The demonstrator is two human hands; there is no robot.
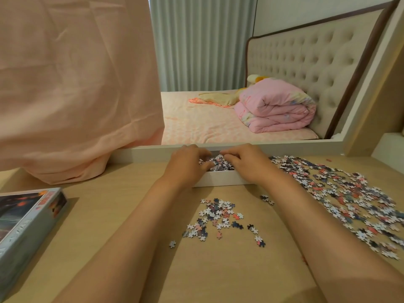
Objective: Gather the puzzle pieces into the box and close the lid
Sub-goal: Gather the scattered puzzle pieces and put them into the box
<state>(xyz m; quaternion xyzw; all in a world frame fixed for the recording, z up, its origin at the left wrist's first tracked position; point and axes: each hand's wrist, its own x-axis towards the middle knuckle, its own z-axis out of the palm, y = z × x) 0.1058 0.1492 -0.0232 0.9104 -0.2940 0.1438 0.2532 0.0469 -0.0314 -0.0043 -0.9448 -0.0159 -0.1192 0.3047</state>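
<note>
White shallow box [220, 179], small pink-blue-white pieces [219, 163] heaped inside; left hand [188, 166], right hand [244, 166] grip curled round pieces.

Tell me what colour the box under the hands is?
The box is plain white, clearest in the head view.

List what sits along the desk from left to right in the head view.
In order: blue printed cardboard puzzle-box lid → left hand → right hand → wide scatter of small multicoloured jigsaw pieces.
</note>
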